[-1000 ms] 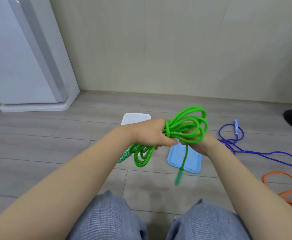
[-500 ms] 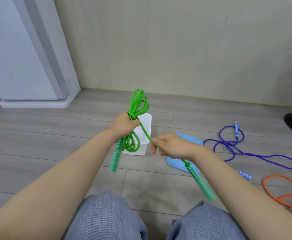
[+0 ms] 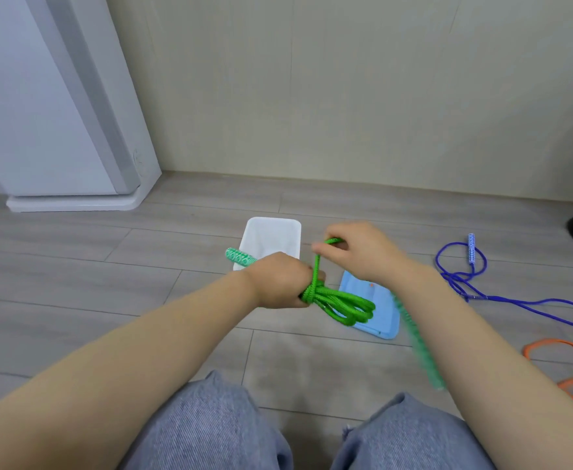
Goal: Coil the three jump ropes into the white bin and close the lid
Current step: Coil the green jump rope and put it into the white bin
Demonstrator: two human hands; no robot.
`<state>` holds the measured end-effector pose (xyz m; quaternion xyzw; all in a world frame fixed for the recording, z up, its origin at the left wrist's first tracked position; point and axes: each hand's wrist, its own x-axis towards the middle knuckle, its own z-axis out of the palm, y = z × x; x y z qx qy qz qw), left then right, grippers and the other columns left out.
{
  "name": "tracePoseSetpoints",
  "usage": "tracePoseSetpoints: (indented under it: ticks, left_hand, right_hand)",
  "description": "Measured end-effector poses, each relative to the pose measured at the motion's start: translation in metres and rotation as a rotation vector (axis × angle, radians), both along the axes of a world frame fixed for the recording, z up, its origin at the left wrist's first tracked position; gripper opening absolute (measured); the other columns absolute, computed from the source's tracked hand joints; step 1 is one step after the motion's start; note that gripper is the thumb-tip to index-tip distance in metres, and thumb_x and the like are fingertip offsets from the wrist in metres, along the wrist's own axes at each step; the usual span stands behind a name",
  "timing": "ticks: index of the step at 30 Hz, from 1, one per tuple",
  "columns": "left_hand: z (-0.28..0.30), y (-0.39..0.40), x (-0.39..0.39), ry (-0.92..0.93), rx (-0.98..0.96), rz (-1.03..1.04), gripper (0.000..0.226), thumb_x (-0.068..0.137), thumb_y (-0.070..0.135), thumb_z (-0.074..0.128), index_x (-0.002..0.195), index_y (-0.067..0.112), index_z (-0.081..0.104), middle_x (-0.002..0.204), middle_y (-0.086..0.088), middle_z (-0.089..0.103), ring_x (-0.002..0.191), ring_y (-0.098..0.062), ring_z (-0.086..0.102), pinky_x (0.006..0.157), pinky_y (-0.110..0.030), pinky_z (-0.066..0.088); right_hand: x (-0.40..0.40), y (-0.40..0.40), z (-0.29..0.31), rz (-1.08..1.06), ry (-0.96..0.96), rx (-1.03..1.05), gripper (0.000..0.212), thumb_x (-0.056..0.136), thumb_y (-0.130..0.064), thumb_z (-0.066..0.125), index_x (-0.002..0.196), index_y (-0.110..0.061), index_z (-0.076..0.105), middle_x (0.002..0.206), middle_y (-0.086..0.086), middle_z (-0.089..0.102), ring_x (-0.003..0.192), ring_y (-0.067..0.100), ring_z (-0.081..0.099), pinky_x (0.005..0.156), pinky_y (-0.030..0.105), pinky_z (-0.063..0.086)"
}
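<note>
- Head view: my left hand (image 3: 280, 281) is fisted tight around the gathered loops of the green jump rope (image 3: 341, 305), with the bundle sticking out to the right above the floor. I judge that grip keeps the coils from springing apart while the free end is wound round them.
- My right hand (image 3: 356, 249) pinches the free strand between fingers and thumb and lifts it straight up from the bundle, taut, which looks like a wrap being cinched around the coil's neck.
- One patterned green handle (image 3: 239, 256) pokes out left of my left fist; the other handle (image 3: 417, 344) dangles blurred under my right forearm, so I can't read it in detail.
- The white bin (image 3: 271, 235) stands open on the floor just beyond my left hand. What I can see of its inside looks empty; my hand hides its near edge.
- The light blue lid (image 3: 385, 310) lies flat on the floor to the bin's right, partly beneath the green loops, apart from the bin, so closing is not yet done.
- The blue jump rope (image 3: 515, 300) sprawls uncoiled on the floor further right, and the orange jump rope (image 3: 570, 368) lies loose at the right edge, cut off by the frame.
- My judgement: the first rope is nearly bundled, none is binned yet, two remain.
</note>
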<state>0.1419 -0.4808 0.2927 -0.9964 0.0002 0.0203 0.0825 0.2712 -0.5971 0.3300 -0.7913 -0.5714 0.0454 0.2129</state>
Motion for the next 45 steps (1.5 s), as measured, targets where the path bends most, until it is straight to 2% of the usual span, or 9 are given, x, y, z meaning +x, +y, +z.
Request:
tracePoseSetpoints:
  ticks: [6,12,16,20,25,30,34,39,45]
  left_hand:
    - [0.008,-0.007,0.002,-0.346,-0.501,0.063,0.009,0.081,0.028,0.057,0.080,0.020,0.053,0.067,0.000,0.058,0.067,-0.025,0.056,0.059,-0.033,0.040]
    - [0.011,-0.008,0.009,-0.741,-1.169,0.463,0.028,0.083,0.009,0.062,0.063,0.019,0.044,0.053,0.006,0.044,0.050,-0.006,0.045,0.054,-0.024,0.041]
    - [0.008,0.008,0.017,-0.846,-1.436,0.715,0.018,0.077,0.015,0.057,0.062,0.014,0.047,0.050,0.001,0.044,0.047,-0.014,0.048,0.059,-0.030,0.044]
    - [-0.012,0.025,0.008,-0.638,-1.151,0.791,0.016,0.071,0.023,0.055,0.063,0.017,0.043,0.056,-0.003,0.044,0.057,-0.023,0.043,0.059,-0.030,0.037]
    - [-0.017,0.035,0.005,-0.465,-0.518,0.709,0.011,0.084,0.019,0.054,0.083,0.013,0.045,0.069,0.001,0.049,0.070,-0.031,0.052,0.057,-0.032,0.033]
    - [-0.024,0.022,0.003,-0.047,-0.107,0.518,0.014,0.092,0.021,0.048,0.103,0.013,0.052,0.102,-0.007,0.064,0.089,-0.030,0.060,0.065,-0.032,0.036]
    - [-0.022,0.015,0.002,0.120,-0.059,0.260,0.017,0.095,0.028,0.048,0.096,0.014,0.056,0.100,-0.006,0.066,0.093,-0.030,0.062,0.070,-0.034,0.045]
    - [-0.018,0.004,-0.003,0.024,-0.257,0.052,0.020,0.092,0.034,0.056,0.089,0.014,0.057,0.087,-0.007,0.066,0.080,-0.027,0.059,0.068,-0.034,0.044]
    - [0.004,-0.011,-0.001,-0.373,-0.894,0.166,0.030,0.078,0.013,0.064,0.064,0.029,0.044,0.056,0.010,0.048,0.057,-0.008,0.040,0.057,-0.027,0.037]
  right_hand:
    - [0.009,-0.023,-0.022,0.014,0.759,0.221,0.022,0.096,-0.021,0.058,0.078,-0.009,0.056,0.063,-0.006,0.044,0.055,0.004,0.043,0.060,0.025,0.037]
    - [-0.008,-0.004,-0.030,-0.033,0.902,0.181,0.040,0.103,-0.033,0.037,0.067,-0.017,0.037,0.054,-0.007,0.026,0.049,0.009,0.022,0.048,0.022,0.020]
    - [-0.017,0.008,-0.027,-0.071,0.689,0.042,0.040,0.103,-0.034,0.036,0.068,-0.020,0.048,0.046,-0.013,0.041,0.043,0.005,0.033,0.048,0.022,0.026]
    - [-0.032,0.007,-0.023,-0.032,0.447,-0.283,0.024,0.100,-0.025,0.037,0.087,-0.018,0.057,0.068,-0.006,0.052,0.059,0.008,0.045,0.054,0.024,0.035]
    - [-0.051,0.003,-0.009,0.017,0.483,-0.449,0.020,0.098,-0.013,0.032,0.104,-0.011,0.051,0.076,0.003,0.051,0.064,0.022,0.056,0.062,0.031,0.051]
    - [-0.056,0.009,-0.011,0.094,-0.174,-0.564,0.018,0.094,-0.011,0.041,0.098,-0.010,0.058,0.089,0.008,0.058,0.079,0.029,0.059,0.056,0.031,0.041]
    - [-0.043,0.007,0.005,0.084,-0.367,-0.375,0.017,0.090,-0.029,0.051,0.097,-0.022,0.065,0.080,0.000,0.056,0.078,0.026,0.056,0.053,0.028,0.032]
    - [-0.006,-0.007,0.004,0.067,0.014,-0.212,0.028,0.078,-0.054,0.069,0.080,-0.027,0.070,0.077,-0.009,0.065,0.074,0.013,0.057,0.066,0.034,0.048]
    - [0.008,-0.034,-0.009,0.130,0.924,0.203,0.014,0.086,0.007,0.062,0.088,-0.006,0.067,0.074,-0.002,0.069,0.068,0.003,0.062,0.064,0.020,0.051]
